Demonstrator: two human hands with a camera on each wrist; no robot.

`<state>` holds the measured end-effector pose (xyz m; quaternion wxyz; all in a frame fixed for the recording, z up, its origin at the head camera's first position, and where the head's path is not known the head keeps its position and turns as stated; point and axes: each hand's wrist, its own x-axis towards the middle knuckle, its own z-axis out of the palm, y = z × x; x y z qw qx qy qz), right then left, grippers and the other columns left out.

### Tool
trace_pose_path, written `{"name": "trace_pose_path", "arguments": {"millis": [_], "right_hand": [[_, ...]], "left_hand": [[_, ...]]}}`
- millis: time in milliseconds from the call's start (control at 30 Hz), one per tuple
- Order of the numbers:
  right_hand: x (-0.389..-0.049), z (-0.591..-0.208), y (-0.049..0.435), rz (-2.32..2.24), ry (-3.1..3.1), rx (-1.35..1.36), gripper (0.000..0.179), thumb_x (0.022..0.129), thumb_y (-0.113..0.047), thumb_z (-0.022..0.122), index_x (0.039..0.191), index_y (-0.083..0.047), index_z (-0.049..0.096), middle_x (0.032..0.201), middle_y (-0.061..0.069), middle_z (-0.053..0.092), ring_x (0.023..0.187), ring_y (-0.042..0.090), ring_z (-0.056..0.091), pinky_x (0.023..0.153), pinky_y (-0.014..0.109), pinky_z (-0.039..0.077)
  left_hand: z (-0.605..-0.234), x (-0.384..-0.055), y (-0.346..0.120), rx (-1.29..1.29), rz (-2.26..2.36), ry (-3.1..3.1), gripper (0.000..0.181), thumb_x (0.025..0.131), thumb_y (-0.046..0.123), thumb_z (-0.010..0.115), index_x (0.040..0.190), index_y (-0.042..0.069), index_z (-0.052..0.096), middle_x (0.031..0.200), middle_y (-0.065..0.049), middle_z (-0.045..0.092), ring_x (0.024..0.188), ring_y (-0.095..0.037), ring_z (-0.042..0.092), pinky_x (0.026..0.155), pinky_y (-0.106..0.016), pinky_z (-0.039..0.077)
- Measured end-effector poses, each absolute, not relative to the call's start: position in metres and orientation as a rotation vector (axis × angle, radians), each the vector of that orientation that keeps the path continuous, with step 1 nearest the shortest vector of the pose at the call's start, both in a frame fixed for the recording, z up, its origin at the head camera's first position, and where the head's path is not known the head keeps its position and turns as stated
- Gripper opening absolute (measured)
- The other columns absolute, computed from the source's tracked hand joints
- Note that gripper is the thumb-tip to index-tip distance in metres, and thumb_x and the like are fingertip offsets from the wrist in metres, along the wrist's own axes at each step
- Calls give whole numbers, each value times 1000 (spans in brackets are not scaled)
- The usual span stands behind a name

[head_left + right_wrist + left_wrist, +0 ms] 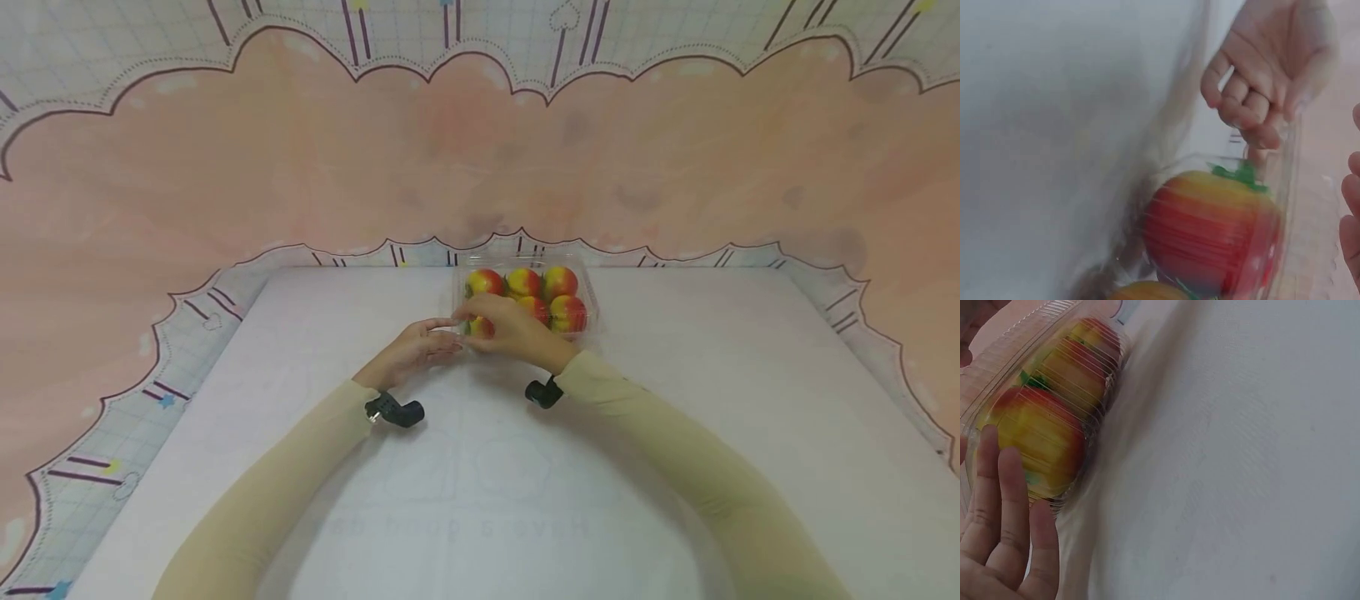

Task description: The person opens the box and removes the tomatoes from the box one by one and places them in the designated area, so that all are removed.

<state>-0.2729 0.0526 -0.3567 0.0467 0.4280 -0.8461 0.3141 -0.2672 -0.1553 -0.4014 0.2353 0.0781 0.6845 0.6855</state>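
Note:
A clear plastic clamshell box (592, 312) sits near the far edge of the table, with several red-and-yellow fruits (567, 314) under its lid. My left hand (411, 352) is at the box's front left corner. Its thumb and forefinger meet on the rim in the right wrist view, while the other left fingers (1013, 500) lie along the side in the left wrist view. My right hand (517, 329) reaches across the front of the lid to that same corner, fingers bent, hiding part of the front row. I cannot tell whether its fingertips pinch the rim.
A white cloth covers the table (480, 500), and a patterned peach-coloured backdrop (480, 167) rises behind the box. Each wrist carries a small black camera (401, 412).

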Motion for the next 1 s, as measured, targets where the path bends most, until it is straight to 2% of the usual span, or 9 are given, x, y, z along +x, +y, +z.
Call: {"name": "trace_pose_path", "arguments": {"millis": [200, 400, 533, 700, 767, 867, 1000], "right_hand": [[-270, -360, 47, 829, -2537, 1340, 28, 81, -15, 73, 107, -6, 68, 108, 5, 66, 106, 19, 57, 98, 30, 49], [-274, -364, 44, 653, -2489, 1363, 20, 82, -17, 73, 100, -8, 70, 105, 6, 65, 106, 21, 55, 100, 32, 47], [-277, -369, 41, 555, -2402, 1419, 15, 80, -12, 73, 94, -8, 71, 101, 7, 65, 101, 21, 54, 94, 30, 49], [-279, -372, 38, 390, -2292, 1443, 14, 78, -13, 75, 90, -6, 72, 97, 9, 65, 95, 21, 55, 89, 27, 51], [-279, -373, 37, 313, -2250, 1438, 13, 79, -14, 75, 89, -6, 73, 96, 9, 65, 94, 21, 55, 88, 27, 50], [-278, -374, 35, 217, -2189, 1427, 11, 80, -15, 74, 87, -6, 73, 93, 7, 65, 92, 20, 55, 87, 26, 50], [-275, -375, 33, 119, -2124, 1411, 10, 82, -15, 72, 85, -6, 73, 87, 5, 63, 88, 19, 55, 84, 25, 49]], "left_hand": [[-400, -266, -154, 177, 1852, 1919, 48, 95, 5, 45, 139, -9, 33, 84, 14, 66, 85, -1, 62, 91, -21, 51], [-402, -267, -154, 217, 1813, 1890, 18, 98, 7, 44, 112, 3, 53, 86, 14, 67, 88, -3, 63, 98, -28, 48], [-404, -267, -155, 263, 1813, 1866, 12, 97, 11, 47, 103, 8, 57, 89, 12, 68, 90, -4, 62, 104, -35, 44], [-419, -276, -161, 423, 1862, 1781, 13, 90, 22, 61, 98, 12, 61, 92, 9, 70, 91, -5, 64, 97, -29, 48], [-421, -277, -162, 448, 1874, 1765, 12, 89, 23, 62, 95, 13, 60, 91, 9, 70, 90, -5, 64, 94, -26, 49], [-419, -274, -159, 425, 1878, 1786, 5, 92, 17, 54, 94, 15, 58, 89, 12, 69, 89, -3, 63, 92, -23, 49], [-407, -265, -152, 350, 1866, 1845, 19, 97, 6, 38, 92, 16, 54, 85, 16, 67, 88, -1, 62, 91, -20, 49]]}}
